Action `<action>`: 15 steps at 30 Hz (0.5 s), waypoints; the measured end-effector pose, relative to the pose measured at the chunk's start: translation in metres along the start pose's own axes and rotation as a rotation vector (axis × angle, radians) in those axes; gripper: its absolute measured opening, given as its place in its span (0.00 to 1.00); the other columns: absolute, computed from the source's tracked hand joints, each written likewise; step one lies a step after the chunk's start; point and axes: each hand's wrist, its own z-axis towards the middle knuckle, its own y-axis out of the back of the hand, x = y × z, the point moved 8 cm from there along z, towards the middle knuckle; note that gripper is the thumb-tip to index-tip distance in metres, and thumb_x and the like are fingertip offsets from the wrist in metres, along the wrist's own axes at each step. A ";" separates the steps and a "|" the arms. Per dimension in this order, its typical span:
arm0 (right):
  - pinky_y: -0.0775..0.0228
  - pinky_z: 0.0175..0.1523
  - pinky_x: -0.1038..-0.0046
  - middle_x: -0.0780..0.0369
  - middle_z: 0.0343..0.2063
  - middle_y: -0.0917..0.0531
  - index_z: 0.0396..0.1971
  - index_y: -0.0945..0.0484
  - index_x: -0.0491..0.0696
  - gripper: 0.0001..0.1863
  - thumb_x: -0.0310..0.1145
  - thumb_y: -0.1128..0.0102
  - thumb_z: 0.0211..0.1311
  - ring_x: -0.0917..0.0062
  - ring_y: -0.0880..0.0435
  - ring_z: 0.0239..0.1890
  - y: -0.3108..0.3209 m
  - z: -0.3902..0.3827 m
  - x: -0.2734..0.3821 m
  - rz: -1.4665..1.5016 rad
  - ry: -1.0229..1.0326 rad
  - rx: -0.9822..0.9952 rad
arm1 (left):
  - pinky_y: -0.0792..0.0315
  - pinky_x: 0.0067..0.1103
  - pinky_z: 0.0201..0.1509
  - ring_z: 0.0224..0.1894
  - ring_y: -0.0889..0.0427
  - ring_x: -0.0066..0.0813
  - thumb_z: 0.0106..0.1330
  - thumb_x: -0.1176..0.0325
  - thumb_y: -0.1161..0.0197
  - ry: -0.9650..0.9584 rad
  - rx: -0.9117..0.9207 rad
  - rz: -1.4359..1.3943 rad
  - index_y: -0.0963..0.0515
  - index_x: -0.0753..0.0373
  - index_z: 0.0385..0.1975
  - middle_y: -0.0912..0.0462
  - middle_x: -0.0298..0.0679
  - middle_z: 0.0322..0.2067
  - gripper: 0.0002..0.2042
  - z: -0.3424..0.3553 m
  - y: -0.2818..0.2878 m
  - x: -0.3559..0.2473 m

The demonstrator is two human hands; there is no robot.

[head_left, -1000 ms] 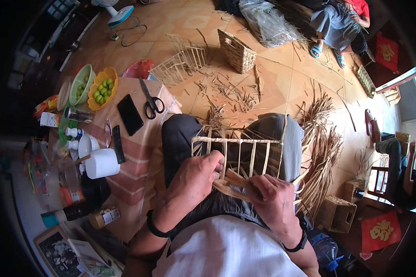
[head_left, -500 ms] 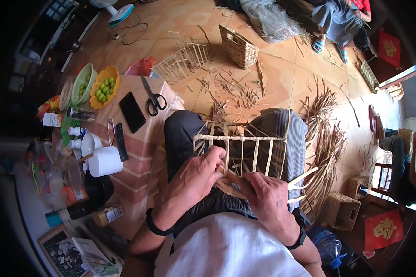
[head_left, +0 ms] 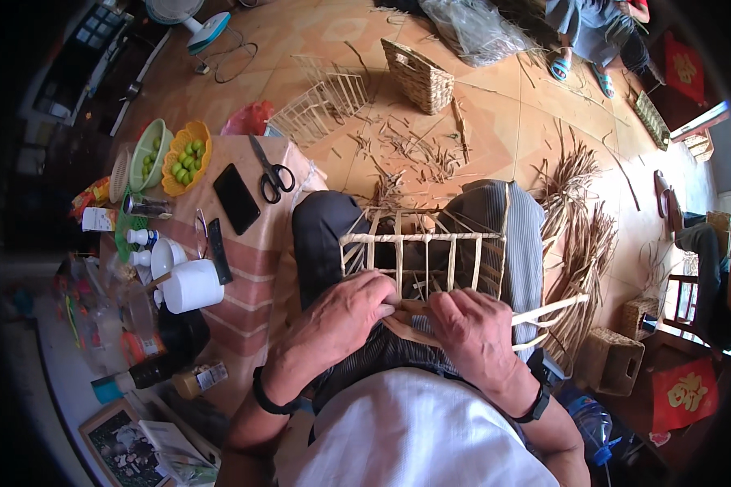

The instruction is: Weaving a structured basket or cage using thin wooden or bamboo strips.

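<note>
A pale basket frame (head_left: 418, 252) made of upright ribs and cross bars rests on my lap, over my knees. My left hand (head_left: 341, 321) grips its near edge and pinches a flat tan weaving strip (head_left: 410, 321) there. My right hand (head_left: 475, 329) holds the same strip from the other side, fingers closed on it. Pale strips (head_left: 548, 308) stick out to the right past my right hand. Both wrists wear dark bands.
To my left, a cloth-covered table (head_left: 252, 252) carries scissors (head_left: 272, 174), a black phone (head_left: 235, 199), bowls of green fruit (head_left: 183, 158) and white cups (head_left: 191, 284). A woven basket (head_left: 418, 77), a bare frame (head_left: 325, 101) and dried reeds (head_left: 581, 235) lie on the tiled floor. Another person's feet (head_left: 577, 69) show at the top.
My hands have drawn closer together on the frame's near edge. The view has shifted slightly downward and the frame sits a little lower on my lap.
</note>
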 end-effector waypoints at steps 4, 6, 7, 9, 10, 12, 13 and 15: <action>0.25 0.34 0.63 0.63 0.27 0.24 0.34 0.26 0.48 0.09 0.30 0.34 0.58 0.68 0.18 0.33 0.001 0.001 0.001 -0.050 0.062 0.064 | 0.29 0.42 0.65 0.49 0.17 0.54 0.68 0.83 0.45 -0.045 0.045 0.251 0.28 0.66 0.43 0.19 0.50 0.38 0.08 -0.003 -0.005 -0.016; 0.24 0.34 0.64 0.63 0.28 0.23 0.35 0.25 0.48 0.09 0.30 0.34 0.57 0.68 0.18 0.34 0.005 -0.004 0.006 -0.026 0.094 0.084 | 0.32 0.43 0.71 0.51 0.17 0.55 0.67 0.85 0.46 -0.052 0.079 0.336 0.29 0.67 0.44 0.19 0.50 0.39 0.09 -0.003 -0.007 -0.022; 0.24 0.34 0.65 0.63 0.28 0.23 0.36 0.24 0.48 0.10 0.31 0.34 0.57 0.68 0.18 0.34 0.002 -0.008 0.009 -0.008 0.092 0.137 | 0.35 0.44 0.73 0.52 0.18 0.56 0.67 0.86 0.47 -0.017 0.112 0.324 0.29 0.67 0.44 0.19 0.51 0.39 0.09 -0.003 -0.009 -0.021; 0.23 0.34 0.65 0.63 0.29 0.23 0.37 0.24 0.48 0.10 0.31 0.34 0.56 0.69 0.18 0.34 0.002 -0.014 0.019 -0.016 0.128 0.141 | 0.38 0.46 0.75 0.52 0.18 0.57 0.67 0.86 0.48 0.019 0.145 0.309 0.30 0.66 0.44 0.19 0.51 0.39 0.10 0.000 -0.011 -0.019; 0.22 0.34 0.66 0.63 0.29 0.22 0.38 0.24 0.48 0.11 0.31 0.34 0.56 0.69 0.18 0.34 0.002 -0.016 0.023 -0.027 0.146 0.141 | 0.34 0.46 0.70 0.48 0.16 0.56 0.66 0.85 0.48 -0.055 0.090 0.321 0.31 0.67 0.42 0.19 0.52 0.36 0.09 0.003 -0.007 -0.025; 0.21 0.35 0.67 0.63 0.30 0.22 0.38 0.23 0.47 0.12 0.31 0.33 0.55 0.69 0.18 0.33 0.002 -0.018 0.026 -0.021 0.165 0.150 | 0.29 0.46 0.65 0.44 0.15 0.56 0.65 0.85 0.47 -0.128 0.034 0.333 0.31 0.68 0.41 0.19 0.52 0.32 0.08 0.006 -0.003 -0.029; 0.21 0.35 0.67 0.63 0.30 0.22 0.37 0.24 0.48 0.11 0.31 0.33 0.55 0.69 0.19 0.33 0.003 -0.018 0.024 -0.002 0.149 0.144 | 0.27 0.44 0.60 0.45 0.15 0.57 0.66 0.85 0.45 -0.047 0.051 0.265 0.30 0.67 0.41 0.19 0.52 0.34 0.08 0.009 -0.003 -0.021; 0.22 0.34 0.66 0.63 0.29 0.23 0.36 0.24 0.48 0.11 0.32 0.33 0.55 0.69 0.19 0.33 0.005 -0.015 0.018 0.018 0.132 0.138 | 0.24 0.42 0.55 0.47 0.16 0.58 0.67 0.85 0.43 0.034 0.071 0.198 0.30 0.66 0.42 0.19 0.52 0.35 0.08 0.011 -0.003 -0.013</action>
